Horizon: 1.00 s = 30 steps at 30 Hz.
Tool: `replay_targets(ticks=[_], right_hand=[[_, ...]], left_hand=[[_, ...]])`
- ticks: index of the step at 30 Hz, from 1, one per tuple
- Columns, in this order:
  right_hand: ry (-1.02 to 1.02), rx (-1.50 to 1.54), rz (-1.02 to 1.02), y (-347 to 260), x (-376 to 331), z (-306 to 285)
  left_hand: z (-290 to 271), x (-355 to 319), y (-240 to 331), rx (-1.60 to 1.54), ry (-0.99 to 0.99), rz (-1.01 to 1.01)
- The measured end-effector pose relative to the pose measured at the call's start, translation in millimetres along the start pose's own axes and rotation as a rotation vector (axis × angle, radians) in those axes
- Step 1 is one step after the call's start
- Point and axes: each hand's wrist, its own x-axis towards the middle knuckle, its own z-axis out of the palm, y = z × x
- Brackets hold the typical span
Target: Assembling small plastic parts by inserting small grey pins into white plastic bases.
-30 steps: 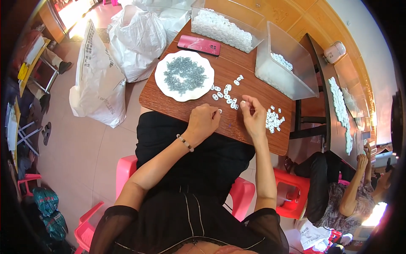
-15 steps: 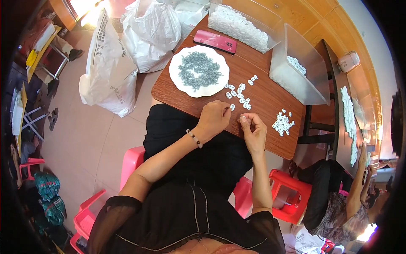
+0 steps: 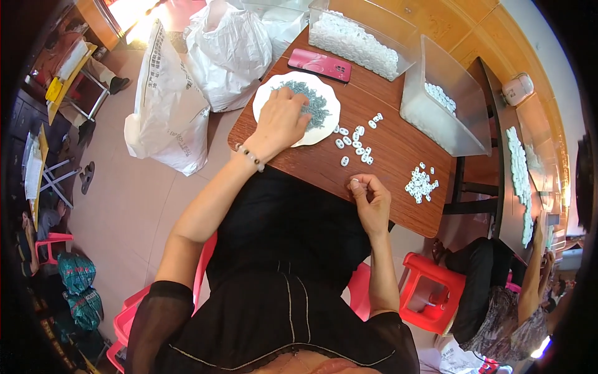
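My left hand is over the white scalloped plate, its fingers bent down into a heap of small grey screws. Its fingertips are partly hidden, so what they pinch cannot be made out. At the table's near edge my right hand has thumb and forefinger pressed together. A speck of white shows at the thumb tip, too small to name. Between the hands and the plate lie several white oval plastic pieces with two dark holes each. A pile of smaller white pieces sits to the right.
A pink phone lies behind the plate. Two clear bins of white pieces stand at the table's back and right. White sacks are on the floor at left. A co-worker sits at right, near a red stool.
My left hand has moved left and away from me, from beside my right hand to the screws on the plate. My right hand stays nearly in place, fingers still pinched.
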Motion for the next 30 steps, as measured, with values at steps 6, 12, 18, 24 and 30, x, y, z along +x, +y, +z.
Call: replay_targets(ticks=[6,12,18,24,30], right_hand=[[0.039,0.005,-0.062,2,-6,11],[0.033,0.036,-0.069,1,-7,10],[0.039,0.011,-0.05,1,-4,10],[0.022,0.151,0.019,-3,5,5],[-0.025,0.252,0.126,-26,15,-2]], left_hand=[[23,19,-9,0.118,-0.199,0.081],[24,21,-26,0.016,-0.183,0.016],[13,15,-33,-0.372,-0.05,-0.09],[11,-2,-12,-0.985,-0.197,-0.323],[7,-23,45,-1.003,-0.38,-0.265]])
